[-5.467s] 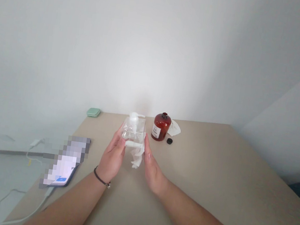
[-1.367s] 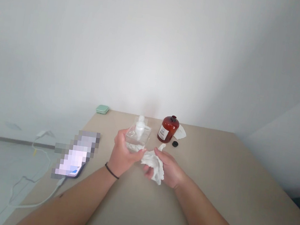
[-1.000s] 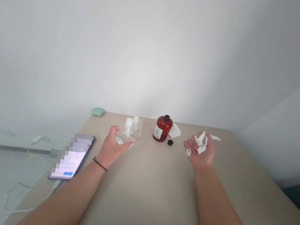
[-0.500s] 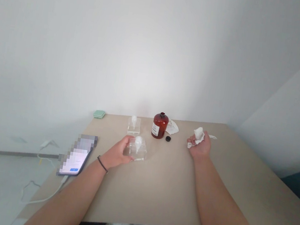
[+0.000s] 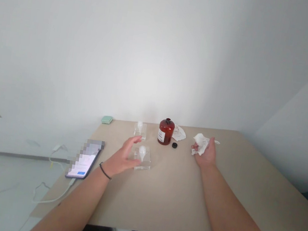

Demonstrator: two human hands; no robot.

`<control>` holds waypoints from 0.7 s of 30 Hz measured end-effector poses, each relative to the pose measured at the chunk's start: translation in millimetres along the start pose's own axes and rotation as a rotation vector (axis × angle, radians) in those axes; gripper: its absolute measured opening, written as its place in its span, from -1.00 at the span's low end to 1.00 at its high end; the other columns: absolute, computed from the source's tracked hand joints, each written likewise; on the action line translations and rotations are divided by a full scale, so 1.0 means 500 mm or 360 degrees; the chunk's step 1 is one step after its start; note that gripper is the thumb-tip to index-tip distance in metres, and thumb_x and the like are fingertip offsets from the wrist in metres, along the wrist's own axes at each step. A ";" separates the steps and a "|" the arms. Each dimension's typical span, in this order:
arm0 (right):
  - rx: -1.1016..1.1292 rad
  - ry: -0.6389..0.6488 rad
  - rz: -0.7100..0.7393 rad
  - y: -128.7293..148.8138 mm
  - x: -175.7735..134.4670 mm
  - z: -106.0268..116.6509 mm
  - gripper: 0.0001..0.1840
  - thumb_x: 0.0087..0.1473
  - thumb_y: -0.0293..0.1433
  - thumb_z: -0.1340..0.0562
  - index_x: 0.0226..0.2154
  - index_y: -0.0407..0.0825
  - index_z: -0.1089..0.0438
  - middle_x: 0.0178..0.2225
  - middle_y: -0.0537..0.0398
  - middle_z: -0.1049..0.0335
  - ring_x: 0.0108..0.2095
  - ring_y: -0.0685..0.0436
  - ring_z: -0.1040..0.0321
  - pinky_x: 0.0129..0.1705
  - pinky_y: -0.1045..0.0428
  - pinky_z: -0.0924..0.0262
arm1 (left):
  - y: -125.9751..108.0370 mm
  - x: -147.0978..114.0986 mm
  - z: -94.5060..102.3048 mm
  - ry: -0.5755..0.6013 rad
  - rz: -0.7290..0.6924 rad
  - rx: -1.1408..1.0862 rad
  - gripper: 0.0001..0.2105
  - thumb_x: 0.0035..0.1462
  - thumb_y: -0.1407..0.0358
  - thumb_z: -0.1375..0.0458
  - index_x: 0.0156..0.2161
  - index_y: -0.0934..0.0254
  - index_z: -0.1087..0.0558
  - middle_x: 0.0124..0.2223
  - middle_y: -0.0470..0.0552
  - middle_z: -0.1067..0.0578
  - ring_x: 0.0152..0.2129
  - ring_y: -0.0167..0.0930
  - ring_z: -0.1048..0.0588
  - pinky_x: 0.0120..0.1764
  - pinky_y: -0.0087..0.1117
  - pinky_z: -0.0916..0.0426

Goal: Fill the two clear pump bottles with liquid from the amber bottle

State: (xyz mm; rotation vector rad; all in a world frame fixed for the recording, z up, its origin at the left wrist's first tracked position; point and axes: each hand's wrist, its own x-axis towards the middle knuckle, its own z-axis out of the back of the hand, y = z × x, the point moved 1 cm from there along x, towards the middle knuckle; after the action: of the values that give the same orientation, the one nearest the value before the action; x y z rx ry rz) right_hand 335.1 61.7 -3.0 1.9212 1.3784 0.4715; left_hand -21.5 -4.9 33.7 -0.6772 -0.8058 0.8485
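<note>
My left hand (image 5: 121, 157) is open, thumb and fingers apart, beside a clear square container (image 5: 144, 163) with a white rounded top. The thumb overlaps the container's near left edge; whether it touches I cannot tell. A similar clear container (image 5: 140, 132) stands behind it. Palm up at the right, my right hand (image 5: 207, 155) holds a crumpled white tissue (image 5: 202, 142), fingers curled under it. Between the hands stands a brown bottle (image 5: 166, 131) with a white label and its neck uncapped. A small black cap (image 5: 174, 145) lies at its right.
Behind the bottle lies another crumpled tissue (image 5: 179, 133). A green box-like item (image 5: 106, 119) sits at the table's back left corner. On the left edge is a phone (image 5: 86, 161) with a white cable (image 5: 54, 201). A wall rises behind the table (image 5: 167, 201).
My left hand has let go of the near container, its fingers spreading apart. The tissue in my right hand has opened out somewhat. The camera view has shifted slightly.
</note>
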 end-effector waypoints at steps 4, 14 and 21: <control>-0.0033 0.0033 0.0011 -0.002 0.002 -0.001 -0.54 0.26 0.01 -0.01 -0.44 0.03 -0.27 -0.67 0.28 -0.35 -0.77 0.04 -0.17 -0.64 0.08 -0.20 | -0.059 0.029 0.005 -0.0174 0.0226 0.0455 -0.63 0.11 0.16 -0.17 0.03 0.18 -0.43 -0.27 -0.02 -0.47 -0.30 -0.30 -0.48 -0.13 -0.23 -0.36; -0.0067 0.0021 0.0002 -0.009 0.024 0.013 -0.54 0.20 0.06 -0.08 -0.41 0.02 -0.28 -0.63 0.27 -0.39 -0.76 0.03 -0.21 -0.65 0.07 -0.24 | -0.107 0.089 -0.010 0.0087 0.0565 0.0904 -0.85 0.02 0.22 -0.13 -0.37 0.19 -0.54 -0.45 -0.04 -0.53 -0.49 -0.33 -0.47 -0.42 -0.36 -0.21; -0.0070 -0.0052 0.0020 -0.013 0.034 0.019 -0.56 0.17 0.06 -0.13 -0.41 0.04 -0.29 -0.60 0.28 -0.42 -0.75 0.04 -0.22 -0.68 0.07 -0.25 | -0.121 0.122 0.097 0.0077 0.0553 0.1033 -0.83 -0.06 0.26 -0.11 -0.39 0.23 -0.53 -0.46 -0.05 -0.53 -0.51 -0.36 -0.47 -0.45 -0.39 -0.22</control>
State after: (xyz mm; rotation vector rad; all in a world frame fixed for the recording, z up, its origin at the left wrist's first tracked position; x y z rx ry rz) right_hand 343.2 75.6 -16.2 1.8946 1.3255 0.4708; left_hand -13.4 26.2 127.0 -0.2548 -0.3292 1.3227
